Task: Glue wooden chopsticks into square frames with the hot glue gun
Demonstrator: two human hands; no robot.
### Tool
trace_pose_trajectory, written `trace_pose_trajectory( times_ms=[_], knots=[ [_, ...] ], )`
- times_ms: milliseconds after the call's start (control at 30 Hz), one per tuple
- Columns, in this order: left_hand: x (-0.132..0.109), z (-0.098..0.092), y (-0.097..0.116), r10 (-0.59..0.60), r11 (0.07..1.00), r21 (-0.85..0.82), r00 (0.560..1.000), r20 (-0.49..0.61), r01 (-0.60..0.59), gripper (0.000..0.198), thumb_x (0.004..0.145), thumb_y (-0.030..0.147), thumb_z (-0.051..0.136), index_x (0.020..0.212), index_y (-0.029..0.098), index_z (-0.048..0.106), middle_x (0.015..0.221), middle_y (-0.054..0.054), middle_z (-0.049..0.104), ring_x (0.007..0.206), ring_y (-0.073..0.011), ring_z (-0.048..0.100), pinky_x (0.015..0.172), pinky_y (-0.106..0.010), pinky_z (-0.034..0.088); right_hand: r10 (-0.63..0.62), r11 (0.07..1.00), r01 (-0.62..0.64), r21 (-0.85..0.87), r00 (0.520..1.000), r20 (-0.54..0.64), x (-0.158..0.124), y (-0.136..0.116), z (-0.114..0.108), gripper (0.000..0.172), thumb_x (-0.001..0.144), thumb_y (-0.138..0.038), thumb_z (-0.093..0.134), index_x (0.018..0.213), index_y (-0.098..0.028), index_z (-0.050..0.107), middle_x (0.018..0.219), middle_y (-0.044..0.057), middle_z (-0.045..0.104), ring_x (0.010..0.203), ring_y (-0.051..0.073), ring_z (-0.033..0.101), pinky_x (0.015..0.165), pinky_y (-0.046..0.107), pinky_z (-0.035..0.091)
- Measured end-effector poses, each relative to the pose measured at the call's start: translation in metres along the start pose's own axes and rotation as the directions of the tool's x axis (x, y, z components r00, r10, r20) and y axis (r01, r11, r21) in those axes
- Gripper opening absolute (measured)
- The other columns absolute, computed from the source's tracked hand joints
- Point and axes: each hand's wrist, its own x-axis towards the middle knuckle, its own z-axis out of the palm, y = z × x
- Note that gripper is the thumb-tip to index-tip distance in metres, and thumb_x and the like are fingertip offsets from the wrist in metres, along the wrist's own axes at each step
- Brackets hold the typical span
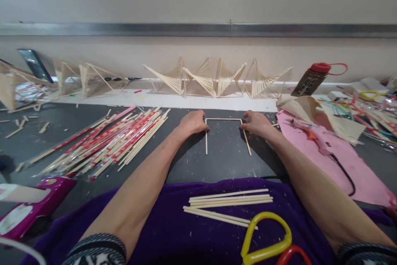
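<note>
A three-sided frame of thin wooden chopsticks lies on the dark table, its side facing me unclosed. My left hand is closed at its left corner, thumb and fingers pinching the stick there. At the opposite corner, my right hand pinches the joint in the same way. Nearer to me, several loose chopsticks rest on a purple cloth. Scissors with a yellow handle and a red one lie partly over a stick and run out of view at the bottom.
Twisted stick models stand along the wall. Wrapped chopsticks are heaped on the left, near a magenta device. To the right, a pink glue gun lies on pink cloth; a red-lidded bottle leans behind.
</note>
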Motion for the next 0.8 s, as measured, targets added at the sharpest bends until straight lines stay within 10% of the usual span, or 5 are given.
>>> trace_pose_trajectory(
  times_ms=[800],
  knots=[
    [-0.001,-0.010,-0.004,0.048,0.990,-0.132,0.998,0.052,-0.041,0.038,0.067,0.038,0.060,0.099,0.020,0.069,0.079,-0.004,0.070,0.059,-0.0144,0.060,0.065,-0.026,0.041,-0.024,0.999,0.025,0.031,0.999,-0.026,0.002,0.003,0.002,0.034,0.075,-0.030,0.053,0.103,-0.016,0.063,0.077,0.006,0.069,0.069,0.016,0.062,0.061,0.022,0.040]
  ],
)
